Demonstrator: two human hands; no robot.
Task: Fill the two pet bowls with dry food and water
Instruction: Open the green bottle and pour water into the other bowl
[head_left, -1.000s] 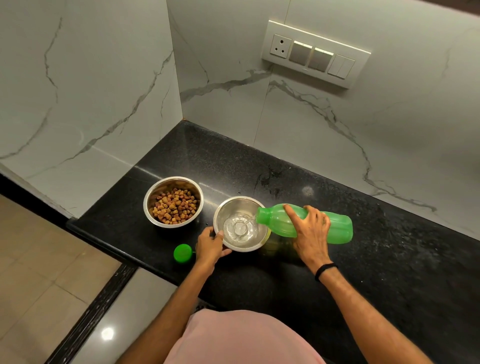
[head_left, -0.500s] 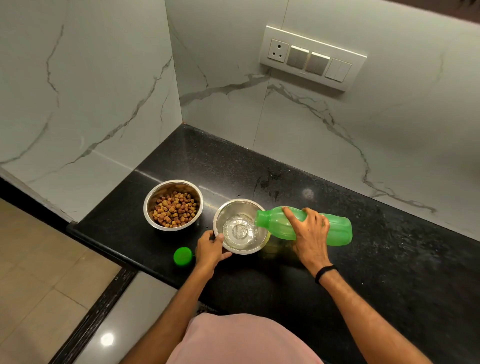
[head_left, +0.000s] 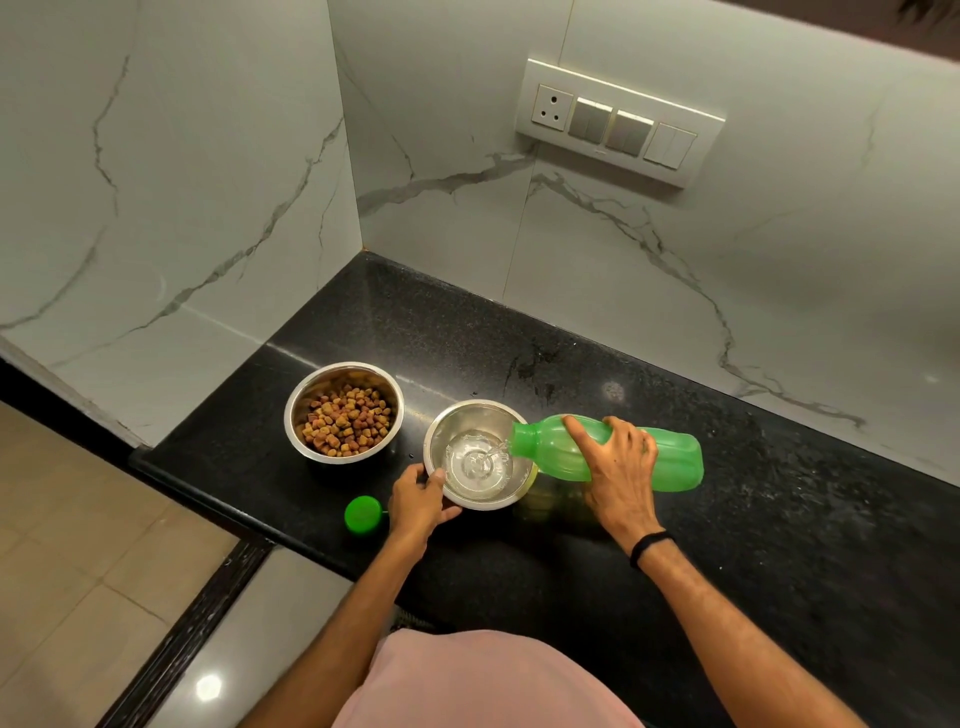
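Observation:
Two steel bowls stand side by side on the black counter (head_left: 779, 519). The left bowl (head_left: 301, 410) holds brown dry kibble (head_left: 347, 420). The right bowl (head_left: 467, 415) has clear water in its bottom, and a thin stream runs into it from a green plastic bottle (head_left: 670, 462). My right hand (head_left: 618, 467) grips that bottle around its middle and holds it on its side, with the mouth over the bowl's right rim. My left hand (head_left: 418, 501) grips the water bowl's near left rim.
The bottle's green cap (head_left: 362, 514) lies on the counter just left of my left hand, near the front edge. Marble walls enclose the counter's back and left. A switch panel (head_left: 618, 122) is on the back wall. The floor lies below to the left.
The water level in the right bowl has risen slightly as the stream keeps running. Both hands hold the same grips, and the bottle stays tipped over the bowl.

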